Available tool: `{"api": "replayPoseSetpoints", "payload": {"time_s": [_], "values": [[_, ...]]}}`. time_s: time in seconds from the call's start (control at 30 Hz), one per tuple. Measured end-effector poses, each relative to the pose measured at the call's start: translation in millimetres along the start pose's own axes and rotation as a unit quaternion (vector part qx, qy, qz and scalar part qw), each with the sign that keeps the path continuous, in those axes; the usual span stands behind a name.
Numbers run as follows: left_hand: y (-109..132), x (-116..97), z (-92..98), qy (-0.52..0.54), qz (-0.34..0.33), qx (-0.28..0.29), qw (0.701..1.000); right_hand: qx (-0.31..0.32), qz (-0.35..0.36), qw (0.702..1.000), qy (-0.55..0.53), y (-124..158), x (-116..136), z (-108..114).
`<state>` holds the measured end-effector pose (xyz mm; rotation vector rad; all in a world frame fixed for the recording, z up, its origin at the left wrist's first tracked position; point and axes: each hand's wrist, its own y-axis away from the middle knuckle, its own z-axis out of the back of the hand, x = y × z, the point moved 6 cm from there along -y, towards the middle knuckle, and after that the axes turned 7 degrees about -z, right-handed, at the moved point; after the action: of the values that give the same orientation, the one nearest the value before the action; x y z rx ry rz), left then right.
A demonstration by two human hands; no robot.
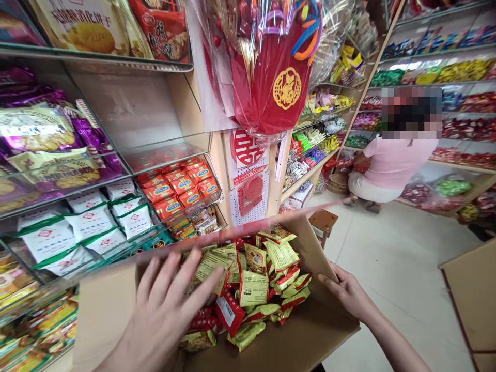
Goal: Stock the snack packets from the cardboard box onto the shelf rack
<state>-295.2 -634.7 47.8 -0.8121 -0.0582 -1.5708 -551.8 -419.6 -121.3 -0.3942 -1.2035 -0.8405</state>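
An open cardboard box (306,336) sits in front of me, filled with several small green-and-red snack packets (253,287). My left hand (166,310) hovers over the left side of the pile, fingers spread and stretched toward the packets, holding nothing. My right hand (346,292) rests on the box's right flap, fingers curled over its edge.
Wire shelves (116,175) on the left hold purple, white-green and orange snack bags. A red festive bag (271,88) hangs above. A small wooden stool (323,221) stands beyond the box. A person in a pink top (387,165) crouches at the far shelves. Another cardboard box (473,294) is at right.
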Motion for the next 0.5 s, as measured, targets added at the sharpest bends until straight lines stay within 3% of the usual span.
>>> {"api": "replayPoseSetpoints", "payload": {"time_s": [0.1, 0.2, 0.3, 0.4, 0.5], "values": [[-49.9, 26.6, -7.9, -0.012, 0.058, 0.035, 0.998, -0.001, -0.016, 1.0, -0.005, 12.3, -7.9, 4.8], [-80.0, 44.3, -33.5, 0.043, 0.063, 0.133, 0.988, -0.02, -0.013, 0.999, -0.022, 24.0, -11.9, 10.5], [-89.0, 50.5, -57.8, 0.124, 0.025, 0.227, 0.966, -0.044, -0.021, 0.999, -0.022, 29.3, -14.6, 12.7], [-88.5, 50.8, -65.4, 0.161, -0.019, 0.26, 0.952, -0.052, -0.031, 0.998, 0.025, 25.7, -10.2, 13.5], [-84.2, 50.8, -65.6, 0.165, -0.022, 0.277, 0.946, -0.128, 0.052, 0.981, 0.135, 27.1, 17.3, 29.4]]}}
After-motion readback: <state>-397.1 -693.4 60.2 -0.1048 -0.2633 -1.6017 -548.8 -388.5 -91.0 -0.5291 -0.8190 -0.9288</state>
